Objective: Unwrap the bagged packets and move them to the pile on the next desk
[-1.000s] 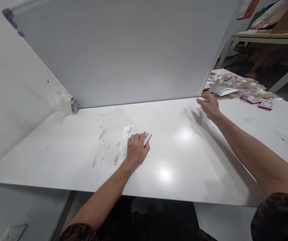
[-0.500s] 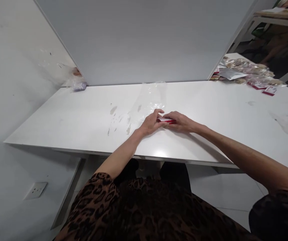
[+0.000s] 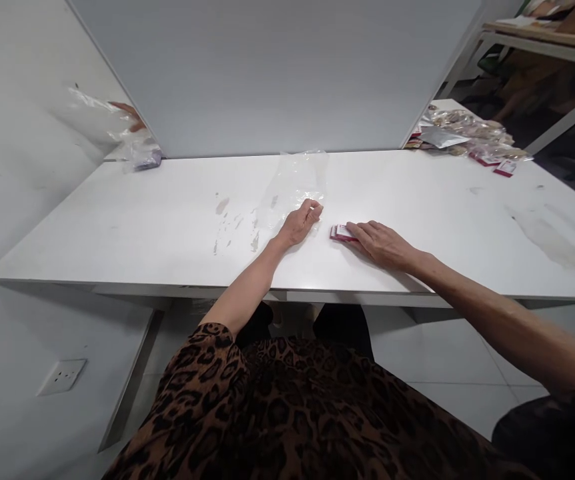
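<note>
A smudged white table runs beneath a grey board, with packets heaped far right and a wall socket low left. On it, the right hand grips a red-and-white stack; the left hand curls over clear film, whether pinching it I cannot tell.

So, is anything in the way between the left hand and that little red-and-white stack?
Nothing visible: only white tabletop shows between the left hand and the left end of the stack. The right hand covers the other end. The clear plastic bag lies by the left hand, mostly on its far side.
</note>
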The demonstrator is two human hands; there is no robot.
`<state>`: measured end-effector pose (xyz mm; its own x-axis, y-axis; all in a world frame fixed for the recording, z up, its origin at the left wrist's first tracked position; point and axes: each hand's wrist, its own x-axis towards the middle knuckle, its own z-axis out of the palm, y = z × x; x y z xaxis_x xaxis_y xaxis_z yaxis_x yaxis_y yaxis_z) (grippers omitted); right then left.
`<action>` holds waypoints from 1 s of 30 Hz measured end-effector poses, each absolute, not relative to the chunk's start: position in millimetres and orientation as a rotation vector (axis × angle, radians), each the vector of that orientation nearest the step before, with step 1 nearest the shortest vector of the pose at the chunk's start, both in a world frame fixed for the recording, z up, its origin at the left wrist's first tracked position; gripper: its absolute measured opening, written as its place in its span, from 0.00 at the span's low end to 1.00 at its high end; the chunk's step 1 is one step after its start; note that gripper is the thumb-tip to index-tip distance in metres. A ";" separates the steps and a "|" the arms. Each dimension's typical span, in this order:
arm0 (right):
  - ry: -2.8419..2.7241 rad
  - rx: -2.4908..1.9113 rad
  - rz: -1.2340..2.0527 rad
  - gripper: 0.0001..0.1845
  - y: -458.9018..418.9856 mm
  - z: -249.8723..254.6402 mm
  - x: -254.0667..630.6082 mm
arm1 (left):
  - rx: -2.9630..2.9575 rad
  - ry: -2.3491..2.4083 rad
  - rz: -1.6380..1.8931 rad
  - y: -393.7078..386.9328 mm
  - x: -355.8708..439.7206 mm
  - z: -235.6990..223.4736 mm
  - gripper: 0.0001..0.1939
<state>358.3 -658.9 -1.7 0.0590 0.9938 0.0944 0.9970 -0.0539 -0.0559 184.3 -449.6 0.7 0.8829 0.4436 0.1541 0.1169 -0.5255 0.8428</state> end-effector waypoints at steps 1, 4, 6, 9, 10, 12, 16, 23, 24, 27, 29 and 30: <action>-2.062 -2.248 -0.028 0.29 -658.9 0.3 361.5 | 2.094 0.410 0.440 -449.5 184.2 0.9 0.18; -1.927 -2.320 0.073 0.27 -655.8 7.2 373.4 | 2.056 0.424 0.439 -449.0 184.6 0.9 0.16; -1.812 -2.299 0.108 0.28 -652.5 11.1 378.5 | 2.034 0.425 0.448 -448.6 185.2 0.7 0.15; -1.713 -2.289 0.115 0.32 -649.6 13.6 373.6 | 2.024 0.422 0.465 -448.0 185.7 0.5 0.14; -1.734 -2.304 0.098 0.32 -649.7 13.8 368.1 | 2.029 0.421 0.469 -447.8 185.8 0.5 0.14; -1.841 -2.341 0.017 0.30 -651.2 14.3 352.9 | 2.047 0.421 0.475 -447.3 186.0 0.2 0.14; -2.030 -2.411 -0.041 0.29 -651.1 21.0 323.2 | 2.076 0.406 0.485 -446.2 186.9 -1.0 0.13; -1.901 -2.541 0.265 0.31 -630.5 36.4 340.5 | 2.043 0.397 0.502 -444.2 187.0 -5.1 0.13; -1.826 -2.542 0.316 0.32 -629.2 36.9 349.5 | 2.040 0.389 0.507 -443.8 186.8 -5.8 0.13; -1.529 -2.530 0.402 0.31 -632.3 35.4 377.2 | 2.042 0.370 0.523 -443.1 186.8 -7.2 0.13; -1.394 -2.494 0.350 0.28 -639.8 32.8 390.9 | 2.058 0.386 0.527 -443.4 187.2 -6.9 0.13; -1.367 -2.477 0.298 0.27 -644.5 31.5 395.5 | 2.065 0.396 0.527 -443.8 187.4 -6.4 0.13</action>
